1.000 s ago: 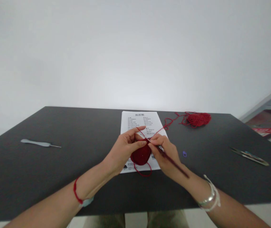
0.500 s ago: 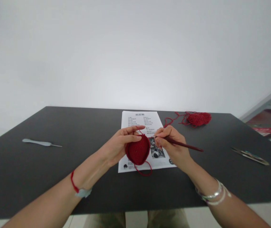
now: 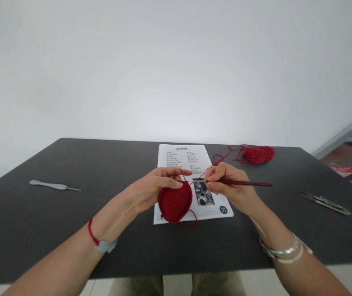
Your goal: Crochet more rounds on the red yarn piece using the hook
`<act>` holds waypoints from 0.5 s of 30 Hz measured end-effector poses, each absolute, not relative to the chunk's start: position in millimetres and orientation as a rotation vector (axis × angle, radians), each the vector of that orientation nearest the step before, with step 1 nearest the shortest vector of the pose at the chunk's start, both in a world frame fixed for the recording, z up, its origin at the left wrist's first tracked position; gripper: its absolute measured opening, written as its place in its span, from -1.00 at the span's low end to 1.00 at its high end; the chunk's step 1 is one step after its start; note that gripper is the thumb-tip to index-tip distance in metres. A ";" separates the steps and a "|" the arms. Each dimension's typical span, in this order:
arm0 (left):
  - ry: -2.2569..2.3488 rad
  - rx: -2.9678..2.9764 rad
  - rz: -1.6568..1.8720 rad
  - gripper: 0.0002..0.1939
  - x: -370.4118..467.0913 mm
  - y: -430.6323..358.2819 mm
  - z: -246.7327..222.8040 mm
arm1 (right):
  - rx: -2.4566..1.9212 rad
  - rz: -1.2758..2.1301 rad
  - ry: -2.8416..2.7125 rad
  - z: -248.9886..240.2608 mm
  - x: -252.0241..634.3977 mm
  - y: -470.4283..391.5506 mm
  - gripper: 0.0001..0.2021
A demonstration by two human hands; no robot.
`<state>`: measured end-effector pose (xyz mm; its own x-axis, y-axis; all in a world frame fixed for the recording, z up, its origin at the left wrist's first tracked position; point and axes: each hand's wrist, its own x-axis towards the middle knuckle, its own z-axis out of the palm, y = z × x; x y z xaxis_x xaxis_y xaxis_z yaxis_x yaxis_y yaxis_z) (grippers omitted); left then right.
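Between the thumb and fingers of my left hand [image 3: 154, 187] is a round, cupped piece of red crochet [image 3: 176, 203], gripped at its upper edge. A strand of red yarn passes over my left index finger, and a loop of yarn hangs below the piece. My right hand [image 3: 233, 185] is closed round a crochet hook [image 3: 246, 183] with a dark red handle. The hook's thin metal shaft points left toward the top edge of the crochet. Whether its tip touches a stitch I cannot tell.
Printed pattern sheets [image 3: 182, 154] lie under my hands on the dark table [image 3: 117, 160]. A ball of red yarn [image 3: 259, 155] is at the back right, its strand trailing toward my hands. A grey-handled crochet hook [image 3: 49, 185] lies left; small metal snips [image 3: 325, 202] lie right.
The crochet piece and my left hand have shifted slightly left and down. My right hand has moved a little right, levelling the hook, and more of its metal shaft shows.
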<state>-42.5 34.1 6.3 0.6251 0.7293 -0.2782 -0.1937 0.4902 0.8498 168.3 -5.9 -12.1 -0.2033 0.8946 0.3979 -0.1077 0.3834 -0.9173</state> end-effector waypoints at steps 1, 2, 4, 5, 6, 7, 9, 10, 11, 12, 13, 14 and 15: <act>0.693 0.899 0.602 -0.66 -44.0 34.8 6.7 | -0.744 1.106 -1.482 -11.7 168.9 -5.9 -0.85; 0.692 0.909 0.579 -0.66 -45.4 35.3 7.1 | -0.736 1.133 -1.483 -11.7 169.6 -5.9 -0.85; 0.686 0.926 0.524 -0.66 -48.1 36.1 7.9 | -0.709 1.193 -1.490 -12.2 171.4 -5.7 -0.86; 0.681 0.935 0.494 -0.66 -49.2 36.2 8.2 | -0.696 1.223 -1.495 -12.5 172.3 -5.5 -0.86; 0.676 0.942 0.467 -0.66 -50.0 36.1 8.4 | -0.683 1.255 -1.498 -12.9 173.0 -5.4 -0.87; 0.671 0.950 0.447 -0.66 -50.4 35.8 8.6 | -0.667 1.294 -1.494 -13.0 173.4 -5.2 -0.87; 0.664 0.978 0.432 -0.67 -50.0 34.4 8.4 | -0.619 1.384 -1.442 -12.8 172.7 -5.0 -0.86; 0.663 1.001 0.442 -0.68 -48.9 33.4 8.0 | -0.596 1.435 -1.392 -12.3 171.5 -5.1 -0.84; 0.665 1.027 0.467 -0.69 -47.3 32.2 7.4 | -0.581 1.485 -1.329 -11.8 169.6 -5.2 -0.82; 0.673 1.054 0.508 -0.70 -45.2 30.8 6.6 | -0.574 1.531 -1.257 -11.4 167.3 -5.3 -0.80; 0.685 1.078 0.559 -0.70 -42.5 29.5 5.6 | -0.577 1.573 -1.187 -11.3 164.5 -5.5 -0.78; 0.700 1.098 0.619 -0.70 -39.6 28.1 4.5 | -0.585 1.607 -1.124 -11.5 161.4 -5.6 -0.77; 0.717 1.113 0.680 -0.70 -36.5 26.9 3.4 | -0.595 1.628 -1.073 -12.2 158.2 -5.6 -0.77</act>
<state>-36.5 26.9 3.4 0.5955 0.7859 -0.1667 -0.1243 0.2951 0.9474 158.2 -5.6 -12.2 -0.3270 0.9358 0.1315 -0.4899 -0.0488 -0.8704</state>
